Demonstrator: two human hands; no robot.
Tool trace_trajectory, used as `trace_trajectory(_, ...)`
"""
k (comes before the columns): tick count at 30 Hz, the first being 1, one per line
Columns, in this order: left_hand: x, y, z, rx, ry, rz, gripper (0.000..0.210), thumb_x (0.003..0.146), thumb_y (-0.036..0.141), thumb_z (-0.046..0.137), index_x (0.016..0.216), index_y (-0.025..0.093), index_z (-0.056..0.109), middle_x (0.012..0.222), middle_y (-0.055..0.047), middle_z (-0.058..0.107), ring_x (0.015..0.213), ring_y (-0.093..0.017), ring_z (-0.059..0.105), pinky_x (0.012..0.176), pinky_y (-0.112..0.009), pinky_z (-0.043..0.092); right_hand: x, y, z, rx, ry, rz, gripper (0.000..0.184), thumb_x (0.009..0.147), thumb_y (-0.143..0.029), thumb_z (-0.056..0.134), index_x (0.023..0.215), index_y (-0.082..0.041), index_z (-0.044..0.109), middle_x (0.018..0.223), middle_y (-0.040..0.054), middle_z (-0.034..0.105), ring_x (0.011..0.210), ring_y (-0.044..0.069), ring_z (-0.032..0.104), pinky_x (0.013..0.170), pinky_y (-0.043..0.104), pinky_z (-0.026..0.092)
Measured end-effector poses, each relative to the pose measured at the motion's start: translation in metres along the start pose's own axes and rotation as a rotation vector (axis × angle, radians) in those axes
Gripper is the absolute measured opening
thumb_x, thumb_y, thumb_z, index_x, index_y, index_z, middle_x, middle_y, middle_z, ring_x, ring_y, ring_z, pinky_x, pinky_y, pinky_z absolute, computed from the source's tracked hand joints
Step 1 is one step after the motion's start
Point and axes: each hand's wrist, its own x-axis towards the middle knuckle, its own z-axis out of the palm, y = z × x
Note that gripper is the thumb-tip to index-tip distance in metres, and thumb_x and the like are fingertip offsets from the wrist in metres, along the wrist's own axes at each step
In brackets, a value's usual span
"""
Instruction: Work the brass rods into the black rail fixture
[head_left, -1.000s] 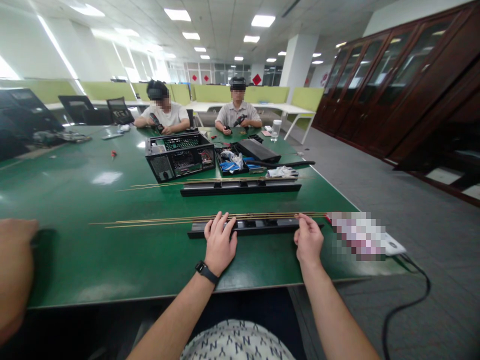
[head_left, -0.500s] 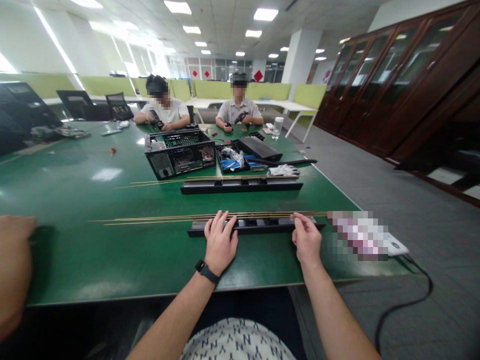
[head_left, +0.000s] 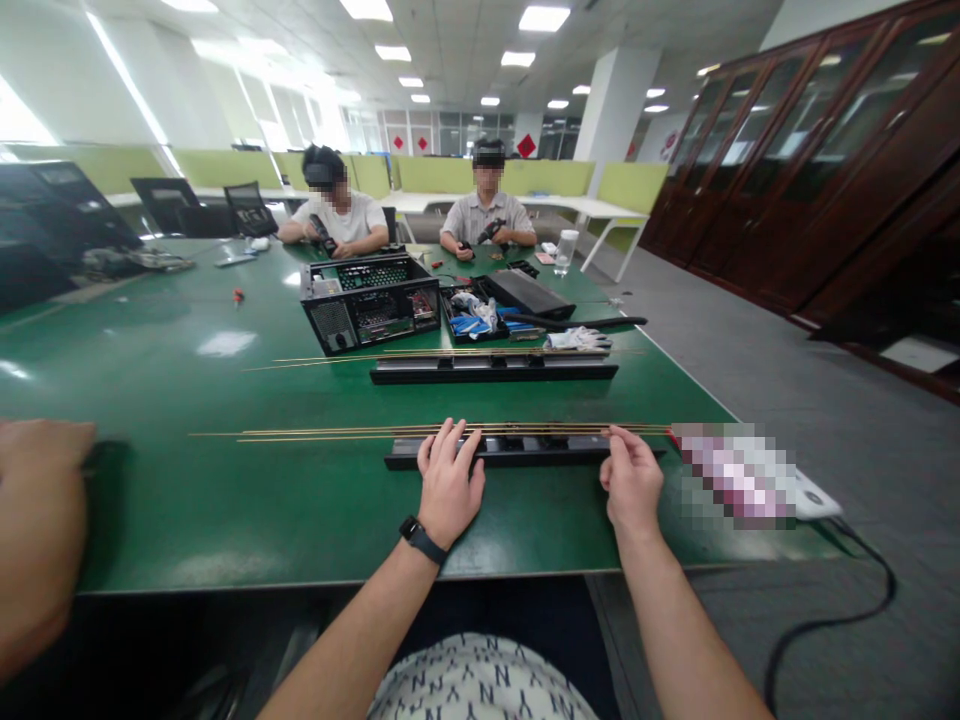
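Observation:
Several thin golden rods (head_left: 300,435) lie lengthwise along a black rail (head_left: 540,456) with a grey inner face, on the green table. My left hand (head_left: 452,482) rests over the rods and rail with fingers stretched out and slightly spread, a dark watch on its wrist. Toward the rail's right end, my right hand (head_left: 634,478) pinches one thin rod between thumb and forefinger; the exact contact is partly hidden by the fingers. The rods' left ends reach well past the rail.
A second black rail (head_left: 495,373) with rods lies farther back. Behind it are an open computer case (head_left: 367,305), a box of gloves and tools, and white gloves (head_left: 577,340). A power strip (head_left: 817,497) sits at right. Another person's arm (head_left: 37,520) enters left; two people sit opposite.
The view has shifted slightly. My right hand has moved a little to the right along the rail, and the front rod's left end has slid right with it. My left hand stays in place.

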Motion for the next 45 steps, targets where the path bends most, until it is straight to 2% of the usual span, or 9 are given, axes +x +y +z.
trace_trajectory(3, 0.0, 0.001, -0.001, 0.006, -0.014, -0.006, 0.042, 0.098, 0.023, 0.054, 0.139, 0.026, 0.058, 0.151, -0.011, 0.055, 0.149, -0.031, 0.041, 0.121, -0.054, 0.028, 0.0, -0.001, 0.001, 0.01, -0.014, -0.003, 0.033, 0.085, -0.042, 0.072, 0.107, -0.017, 0.072, 0.104, 0.0089, 0.072, 0.039, 0.003, 0.044, 0.031, 0.02, 0.029)
trace_trajectory(11, 0.0, 0.001, -0.001, 0.012, -0.026, -0.009, 0.044, 0.097, 0.023, 0.056, 0.14, 0.026, 0.057, 0.152, -0.011, 0.054, 0.15, -0.031, 0.039, 0.121, -0.055, 0.028, 0.006, -0.001, 0.0, 0.082, 0.116, -0.037, 0.028, 0.085, -0.038, 0.072, 0.104, -0.017, 0.07, 0.104, 0.0064, 0.071, 0.036, 0.003, 0.044, 0.028, 0.019, 0.027)
trace_trajectory(19, 0.0, 0.001, 0.0, 0.019, -0.024, -0.016, 0.045, 0.096, 0.023, 0.058, 0.14, 0.027, 0.057, 0.152, -0.01, 0.054, 0.15, -0.03, 0.039, 0.121, -0.056, 0.028, 0.0, -0.004, 0.001, 0.056, -0.035, 0.004, 0.032, 0.084, -0.04, 0.075, 0.103, -0.015, 0.075, 0.09, 0.0065, 0.072, 0.036, 0.004, 0.043, 0.029, 0.019, 0.026)
trace_trajectory(25, -0.001, 0.002, 0.001, 0.021, -0.007, -0.017, 0.044, 0.094, 0.021, 0.06, 0.138, 0.027, 0.058, 0.152, -0.009, 0.055, 0.149, -0.029, 0.04, 0.122, -0.054, 0.026, -0.003, -0.003, 0.0, 0.061, -0.162, 0.026, 0.03, 0.087, -0.038, 0.075, 0.108, -0.017, 0.077, 0.101, 0.0097, 0.074, 0.038, 0.004, 0.044, 0.03, 0.019, 0.028)
trace_trajectory(31, -0.001, 0.001, 0.001, 0.026, 0.012, -0.016, 0.045, 0.093, 0.02, 0.061, 0.138, 0.027, 0.059, 0.151, -0.011, 0.055, 0.149, -0.031, 0.04, 0.121, -0.056, 0.026, -0.004, -0.003, -0.001, 0.055, -0.184, 0.028, 0.028, 0.088, -0.037, 0.074, 0.109, -0.017, 0.077, 0.099, 0.0088, 0.074, 0.037, 0.004, 0.044, 0.031, 0.019, 0.027)
trace_trajectory(37, -0.001, 0.0, 0.001, 0.032, 0.057, -0.048, 0.043, 0.092, 0.02, 0.061, 0.134, 0.026, 0.062, 0.153, -0.012, 0.052, 0.15, -0.033, 0.038, 0.12, -0.056, 0.028, -0.002, -0.004, 0.001, 0.049, -0.118, 0.012, 0.031, 0.088, -0.039, 0.074, 0.108, -0.016, 0.075, 0.095, 0.0079, 0.073, 0.036, 0.004, 0.044, 0.03, 0.019, 0.027)
trace_trajectory(45, -0.001, -0.001, 0.003, 0.025, 0.071, -0.065, 0.041, 0.092, 0.02, 0.061, 0.133, 0.025, 0.063, 0.152, -0.013, 0.053, 0.15, -0.032, 0.038, 0.12, -0.056, 0.028, 0.007, -0.005, 0.0, 0.099, 0.138, -0.017, 0.036, 0.084, -0.046, 0.074, 0.105, -0.016, 0.071, 0.093, 0.0035, 0.071, 0.035, 0.003, 0.045, 0.027, 0.018, 0.027)
